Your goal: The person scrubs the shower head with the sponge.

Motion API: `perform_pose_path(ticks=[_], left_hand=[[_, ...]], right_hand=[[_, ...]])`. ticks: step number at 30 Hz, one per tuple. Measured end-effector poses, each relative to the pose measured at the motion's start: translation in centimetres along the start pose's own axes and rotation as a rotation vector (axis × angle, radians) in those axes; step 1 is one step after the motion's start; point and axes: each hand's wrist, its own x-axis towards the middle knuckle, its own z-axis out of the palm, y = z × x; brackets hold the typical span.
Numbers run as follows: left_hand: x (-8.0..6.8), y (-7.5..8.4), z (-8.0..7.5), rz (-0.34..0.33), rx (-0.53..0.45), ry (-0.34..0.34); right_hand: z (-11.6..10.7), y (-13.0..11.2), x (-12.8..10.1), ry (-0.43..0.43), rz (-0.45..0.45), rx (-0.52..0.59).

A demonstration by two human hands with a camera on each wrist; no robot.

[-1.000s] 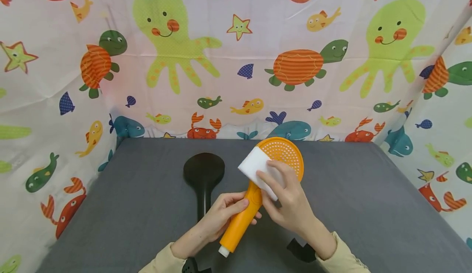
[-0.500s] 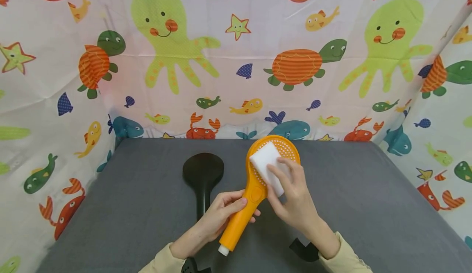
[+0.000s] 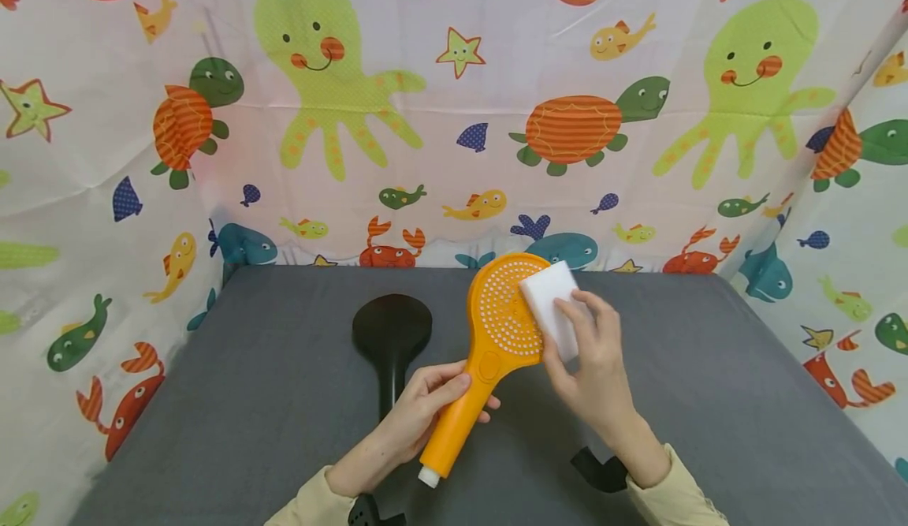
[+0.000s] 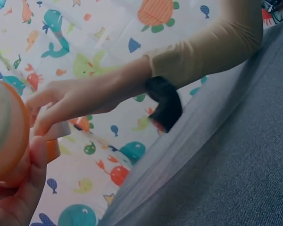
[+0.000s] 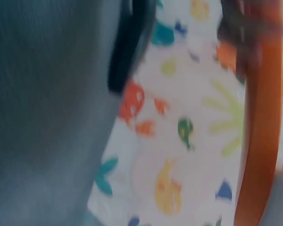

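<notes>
Orange shower head [image 3: 496, 329], held above bench [image 3: 709, 400], long axis up-right: left hand [image 3: 426, 412] grips handle below disc; right hand [image 3: 592, 360] pinches white sponge [image 3: 552, 305] at disc's right edge.

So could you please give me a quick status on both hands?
Left hand grips orange plastic shower head by its handle. Right hand presses white sponge block on its rim. Black shower head lies clear.
</notes>
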Motion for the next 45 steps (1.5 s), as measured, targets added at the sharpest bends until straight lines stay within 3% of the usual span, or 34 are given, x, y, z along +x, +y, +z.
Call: perform_pose_path(ticks=[5, 7, 12, 15, 19, 23, 27, 29, 32, 35, 38, 41, 45], left_hand=[[0.1, 0.2, 0.0, 0.020, -0.037, 0.023], [0.0, 0.3, 0.0, 0.020, -0.050, 0.027], [0.0, 0.3, 0.1, -0.011, -0.075, 0.027], [0.0, 0.2, 0.0, -0.030, -0.085, 0.035], [0.0, 0.1, -0.1, -0.044, -0.090, 0.067], [-0.2, 0.0, -0.2, -0.032, -0.101, 0.110], [-0.3, 0.2, -0.1, -0.006, -0.207, 0.030], [-0.2, 0.4, 0.0, -0.003, -0.256, -0.030], [-0.2, 0.3, -0.1, 0.032, -0.252, -0.019], [-0.1, 0.0, -0.3, 0.041, -0.219, 0.011], [-0.1, -0.2, -0.4, 0.032, -0.216, 0.024], [-0.2, -0.1, -0.3, 0.060, -0.200, 0.002], [0.0, 0.2, -0.3, 0.097, -0.232, -0.064]], right_hand=[[0.4, -1.5, -1.0, -0.087, -0.152, 0.078], [0.2, -1.1, -0.9, -0.064, -0.129, 0.068], [-0.6, 0.9, -0.3, 0.036, 0.042, -0.019], [-0.3, 0.4, -0.5, 0.025, 0.048, -0.008], [0.7, -2.3, -1.3, -0.067, -0.057, 0.078], [1.2, -5.1, -2.1, -0.157, -0.265, 0.202], [1.2, -6.7, -2.6, -0.247, -0.546, 0.272], [1.1, -6.8, -2.6, -0.260, -0.626, 0.276], [1.2, -6.2, -1.9, -0.181, -0.587, 0.269], [1.5, -5.2, -1.1, -0.077, -0.432, 0.227], [1.6, -5.1, -0.9, -0.055, -0.333, 0.189], [1.4, -6.2, -1.8, -0.125, -0.408, 0.210], [0.7, -7.5, -3.4, -0.339, -0.593, 0.284]])
